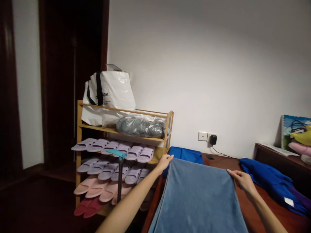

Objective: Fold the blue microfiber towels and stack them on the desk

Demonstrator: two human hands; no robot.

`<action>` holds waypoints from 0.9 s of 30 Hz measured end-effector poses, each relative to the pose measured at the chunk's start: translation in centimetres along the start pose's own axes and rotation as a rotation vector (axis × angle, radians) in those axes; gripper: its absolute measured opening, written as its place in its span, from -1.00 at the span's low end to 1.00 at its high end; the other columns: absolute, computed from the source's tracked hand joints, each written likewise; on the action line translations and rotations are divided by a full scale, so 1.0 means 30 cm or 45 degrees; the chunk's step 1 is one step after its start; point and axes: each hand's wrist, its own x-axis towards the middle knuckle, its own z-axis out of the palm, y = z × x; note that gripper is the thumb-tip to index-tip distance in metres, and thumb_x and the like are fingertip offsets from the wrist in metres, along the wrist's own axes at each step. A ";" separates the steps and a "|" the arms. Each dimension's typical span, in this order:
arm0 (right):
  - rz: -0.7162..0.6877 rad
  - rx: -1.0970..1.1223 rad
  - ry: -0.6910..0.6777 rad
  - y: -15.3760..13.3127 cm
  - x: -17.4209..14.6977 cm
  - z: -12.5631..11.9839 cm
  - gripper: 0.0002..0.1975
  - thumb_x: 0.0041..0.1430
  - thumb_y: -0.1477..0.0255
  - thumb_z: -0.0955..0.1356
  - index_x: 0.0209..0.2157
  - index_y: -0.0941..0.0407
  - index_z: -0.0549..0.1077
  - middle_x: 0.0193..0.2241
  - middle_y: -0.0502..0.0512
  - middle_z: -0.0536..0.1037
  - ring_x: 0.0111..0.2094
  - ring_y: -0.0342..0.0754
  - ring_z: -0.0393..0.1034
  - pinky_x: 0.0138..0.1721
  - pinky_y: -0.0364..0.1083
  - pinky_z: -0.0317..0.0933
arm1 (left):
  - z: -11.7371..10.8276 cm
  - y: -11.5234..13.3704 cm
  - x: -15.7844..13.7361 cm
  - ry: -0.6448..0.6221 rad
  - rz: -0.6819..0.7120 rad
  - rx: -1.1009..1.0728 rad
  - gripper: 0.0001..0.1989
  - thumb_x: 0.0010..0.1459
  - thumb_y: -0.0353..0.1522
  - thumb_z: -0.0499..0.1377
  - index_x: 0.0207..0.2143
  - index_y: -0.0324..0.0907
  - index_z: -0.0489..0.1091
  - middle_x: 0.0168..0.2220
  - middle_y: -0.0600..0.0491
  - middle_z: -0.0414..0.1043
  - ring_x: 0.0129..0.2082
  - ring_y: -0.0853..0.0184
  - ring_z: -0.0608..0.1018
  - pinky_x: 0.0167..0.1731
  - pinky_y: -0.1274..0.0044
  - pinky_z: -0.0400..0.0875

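A grey-blue folded cloth (201, 197) hangs stretched between my two hands, in front of and above a brown wooden table (245, 194). My left hand (166, 162) pinches its upper left corner. At the upper right corner, my right hand (241, 179) grips the edge between thumb and fingers. The cloth's lower part runs out of the bottom of the view. Behind its left corner lies a bright blue folded fabric (186, 154), partly hidden. Another blue garment (269, 183) with a white tag lies on the table to the right of my right hand.
A wooden shoe rack (167, 142) with lilac, pink and red slippers stands on the left, topped by a white bag (114, 90) and plastic-wrapped grey items (138, 126). A teal-topped dark pole (120, 174) stands before it. A black plug (213, 139) sits in the wall socket.
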 end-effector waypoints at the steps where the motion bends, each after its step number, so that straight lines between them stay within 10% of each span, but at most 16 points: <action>1: 0.005 -0.013 -0.002 0.006 0.008 0.000 -0.44 -0.23 -0.10 0.36 -0.52 0.18 0.40 -0.76 -0.14 0.08 -0.67 -0.25 -0.10 -0.62 -0.17 -0.23 | 0.004 -0.006 0.013 -0.009 0.003 0.029 -0.42 -0.11 0.18 -0.02 -0.71 -0.13 0.01 -0.67 0.21 -0.06 -0.60 0.43 0.12 -0.57 0.59 -0.03; 10: -0.053 -0.210 -0.019 0.055 0.133 0.054 -0.37 -0.20 -0.18 0.28 -0.55 0.18 0.39 -0.72 -0.09 0.14 -0.65 -0.24 -0.06 -0.61 -0.17 -0.18 | 0.024 -0.057 0.103 -0.014 0.042 0.452 -0.44 0.06 0.06 -0.05 -0.76 -0.13 -0.02 -0.71 0.19 -0.09 -0.61 0.40 0.18 -0.54 0.55 0.01; 18: -0.049 -0.645 0.050 0.104 0.203 0.136 -0.35 0.00 -0.13 0.11 -0.41 0.16 0.45 -0.59 0.15 0.43 -0.56 -0.01 0.32 -0.45 -0.05 0.18 | 0.035 -0.058 0.076 -0.059 0.043 0.811 -0.63 0.25 -0.19 -0.04 -0.38 -0.25 0.43 -0.32 -0.10 0.45 -0.25 0.16 0.49 -0.26 0.44 0.28; 21: -0.123 -0.842 0.088 0.108 0.164 0.196 -0.33 0.09 -0.08 0.04 -0.18 0.15 0.43 -0.24 0.35 0.49 -0.26 0.20 0.41 -0.25 0.13 0.23 | 0.072 -0.033 0.005 -0.146 0.178 0.860 -0.65 0.30 -0.24 -0.09 -0.04 -0.18 0.36 -0.01 -0.12 0.37 0.00 0.16 0.40 -0.02 0.38 0.20; 27: -0.382 -0.963 -0.321 0.164 0.075 0.321 -0.30 0.10 -0.12 0.08 0.18 -0.06 0.19 0.22 0.01 0.15 0.25 0.00 -0.06 0.20 0.04 -0.07 | 0.132 -0.063 -0.140 -0.633 0.347 0.976 -0.35 0.29 -0.04 -0.24 0.30 -0.21 -0.08 0.32 -0.07 -0.13 0.30 0.18 -0.05 0.21 0.28 -0.18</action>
